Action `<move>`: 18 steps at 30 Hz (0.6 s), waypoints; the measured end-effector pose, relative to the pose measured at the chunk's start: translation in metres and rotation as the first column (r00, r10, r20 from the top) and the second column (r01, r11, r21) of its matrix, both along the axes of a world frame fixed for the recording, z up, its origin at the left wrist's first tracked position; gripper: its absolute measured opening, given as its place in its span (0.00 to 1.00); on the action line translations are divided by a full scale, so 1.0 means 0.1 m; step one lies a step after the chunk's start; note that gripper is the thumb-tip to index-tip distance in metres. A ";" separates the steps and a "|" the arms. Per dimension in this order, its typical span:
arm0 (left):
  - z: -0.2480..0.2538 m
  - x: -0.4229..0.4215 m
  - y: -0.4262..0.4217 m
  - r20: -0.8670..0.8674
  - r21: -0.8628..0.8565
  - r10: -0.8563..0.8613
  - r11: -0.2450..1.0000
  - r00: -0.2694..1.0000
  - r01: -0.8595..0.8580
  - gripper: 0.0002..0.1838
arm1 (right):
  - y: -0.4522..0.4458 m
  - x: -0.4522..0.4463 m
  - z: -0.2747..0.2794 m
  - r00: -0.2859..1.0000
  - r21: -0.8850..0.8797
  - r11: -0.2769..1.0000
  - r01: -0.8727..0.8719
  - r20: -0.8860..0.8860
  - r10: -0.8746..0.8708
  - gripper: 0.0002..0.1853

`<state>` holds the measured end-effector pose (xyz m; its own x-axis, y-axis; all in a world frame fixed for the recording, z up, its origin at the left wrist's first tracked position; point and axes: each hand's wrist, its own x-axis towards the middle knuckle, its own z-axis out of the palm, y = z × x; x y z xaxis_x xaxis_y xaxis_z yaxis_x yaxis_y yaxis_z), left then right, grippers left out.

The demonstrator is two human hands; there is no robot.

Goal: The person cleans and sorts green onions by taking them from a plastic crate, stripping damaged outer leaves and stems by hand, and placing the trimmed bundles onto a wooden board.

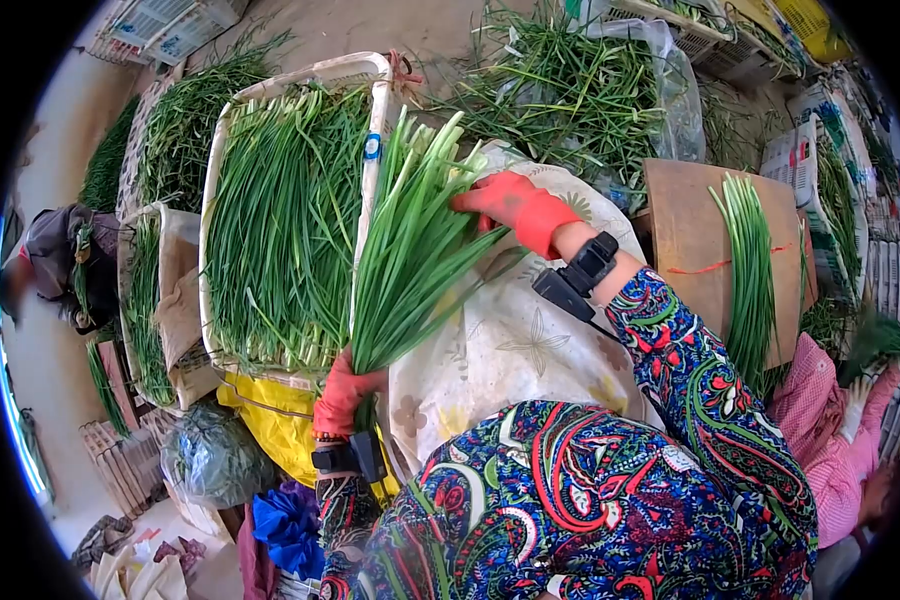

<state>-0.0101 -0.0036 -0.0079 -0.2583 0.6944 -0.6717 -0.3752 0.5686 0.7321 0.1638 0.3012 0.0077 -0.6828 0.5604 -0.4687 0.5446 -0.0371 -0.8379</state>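
A loose bunch of green chives lies slantwise over my lap, pale stalk ends pointing away from me. My left hand, in a red rubber glove, is closed around the leafy lower end of the bunch. My right hand, gloved the same way, has its fingers curled in at the bunch's right edge, pinching some chives; the fingertips are partly hidden. Left of the bunch, a white plastic crate is filled with chives laid lengthwise. A pale floral apron covers my lap beneath the bunch.
On the right, a wooden board carries a chive bundle and a red tie. Loose chives are heaped ahead. A yellow bag hangs below the crate. One person sits at right, another at far left.
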 end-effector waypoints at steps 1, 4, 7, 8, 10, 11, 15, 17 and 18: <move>0.00 0.00 0.00 0.004 0.002 0.003 1.000 1.000 -0.003 0.21 | -0.01 0.00 -0.05 0.997 -0.080 0.996 0.045 -0.063 -0.050 0.18; 0.01 0.02 0.00 0.012 0.002 0.027 1.000 1.000 -0.027 0.20 | 0.05 -0.05 -0.13 0.998 -0.146 0.988 0.055 -0.014 -0.057 0.15; 0.02 0.01 -0.02 0.005 -0.023 0.048 0.999 0.999 -0.048 0.19 | 0.16 -0.02 -0.20 0.992 0.372 0.923 -0.098 0.108 0.061 0.13; 0.03 -0.01 -0.03 -0.011 -0.044 0.036 0.998 0.999 -0.036 0.19 | 0.34 0.02 -0.41 0.981 0.743 0.641 -0.194 0.157 0.115 0.11; 0.05 -0.02 -0.02 -0.029 -0.080 0.028 0.996 0.999 -0.030 0.19 | 0.73 0.20 -0.19 0.993 0.474 0.878 0.064 0.054 -0.101 0.10; 0.08 -0.01 -0.02 -0.032 -0.098 0.032 0.995 0.999 -0.035 0.20 | 0.91 0.28 0.01 0.987 0.319 0.939 0.132 0.050 -0.156 0.09; 0.08 0.00 -0.02 -0.058 -0.108 0.018 0.994 0.998 -0.024 0.20 | 1.38 0.63 0.33 0.883 0.730 0.661 0.173 0.183 -0.433 0.29; 0.13 0.02 0.03 -0.104 -0.114 -0.013 0.993 0.994 0.001 0.20 | 1.40 0.61 0.09 0.984 0.808 0.581 0.100 0.006 -0.177 0.29; 0.14 0.03 0.05 -0.128 -0.119 -0.029 0.993 0.991 0.014 0.19 | 1.17 0.52 0.20 0.998 0.763 0.645 -0.036 0.065 -0.022 0.30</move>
